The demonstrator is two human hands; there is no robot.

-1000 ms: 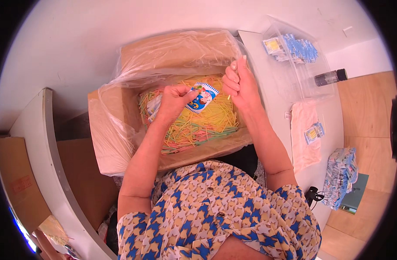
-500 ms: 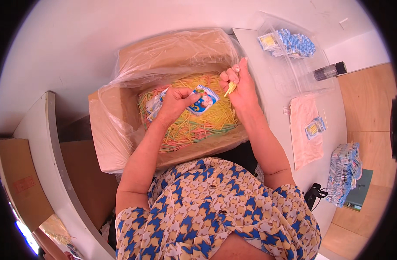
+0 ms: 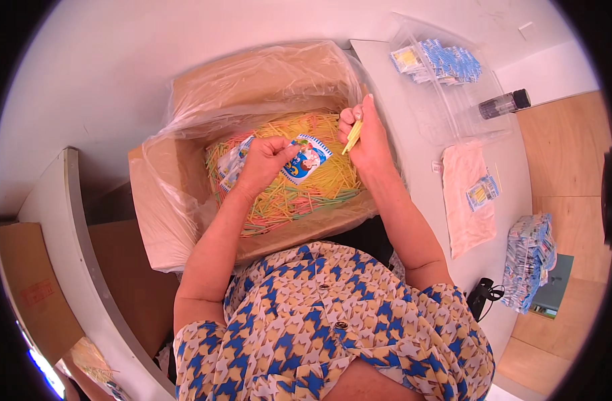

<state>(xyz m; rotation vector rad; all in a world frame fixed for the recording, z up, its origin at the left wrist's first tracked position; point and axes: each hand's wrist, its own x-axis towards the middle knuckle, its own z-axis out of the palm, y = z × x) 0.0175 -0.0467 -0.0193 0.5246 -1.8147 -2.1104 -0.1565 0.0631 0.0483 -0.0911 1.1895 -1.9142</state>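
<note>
My left hand (image 3: 264, 162) is closed on a small blue and white printed packet (image 3: 307, 159), pinched near its left edge. More packets (image 3: 236, 164) stick out on the other side of that hand; whether it grips them or they lie below is hard to tell. In my right hand (image 3: 367, 137) is a small bundle of thin yellow sticks (image 3: 352, 136), held with the fingers curled round it. Both hands are over a cardboard box (image 3: 165, 214) lined with clear plastic. Loose yellow, pink and green sticks (image 3: 306, 200) fill its bottom.
Right of the box, a white table (image 3: 426, 220) bears a clear plastic bin (image 3: 420, 110) with packets, a dark-capped bottle (image 3: 503, 105), a pink cloth (image 3: 468, 220) with one packet (image 3: 481, 194) on it, and a stack of packets (image 3: 528, 260). Another person's arm (image 3: 85, 381) shows at lower left.
The packet in my left hand has turned a little and its printed face shows more. The yellow bundle in my right hand stands out longer from the fingers. The whole view has shifted slightly.
</note>
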